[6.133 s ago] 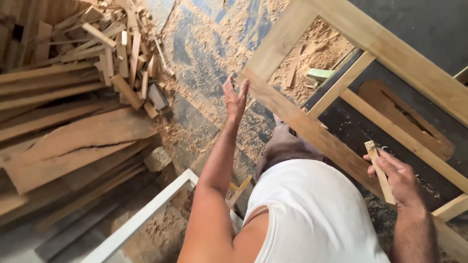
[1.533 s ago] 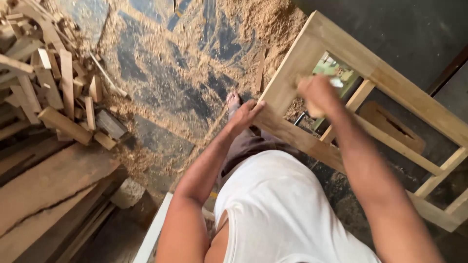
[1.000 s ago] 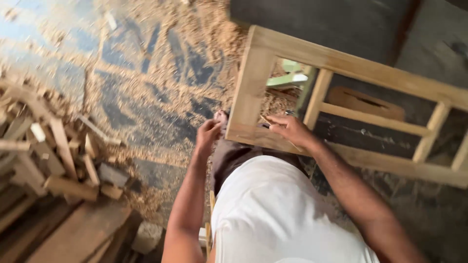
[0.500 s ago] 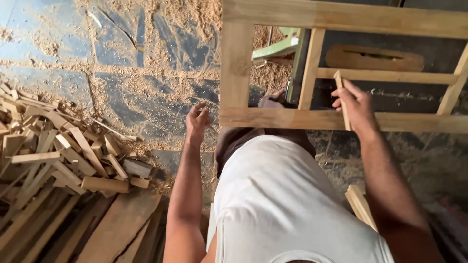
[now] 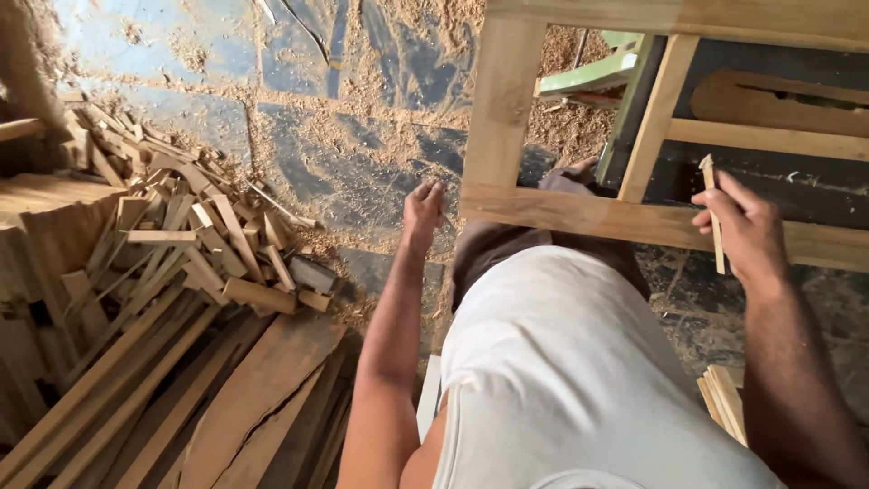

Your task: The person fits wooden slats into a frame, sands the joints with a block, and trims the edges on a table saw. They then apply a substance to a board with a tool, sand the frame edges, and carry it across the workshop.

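A pale wooden frame (image 5: 579, 215) with rails and uprights lies in front of me, over my legs. My right hand (image 5: 744, 231) grips a thin wooden strip (image 5: 713, 213), holding it upright against the frame's near rail. My left hand (image 5: 423, 210) hangs with fingers loosely apart and nothing in it, just left of the frame's corner post (image 5: 503, 100), above the sawdust floor. My white shirt fills the lower middle of the view.
A heap of short wood offcuts (image 5: 195, 240) and long planks (image 5: 181, 389) lies at the left. Sawdust (image 5: 362, 91) covers the dark stone floor. A green piece (image 5: 588, 72) shows behind the frame. More thin strips (image 5: 724, 398) lie at the lower right.
The view has swung so the frame now sits squarely ahead. My right hand with the strip has moved right along the near rail. My left hand has dropped off the frame.
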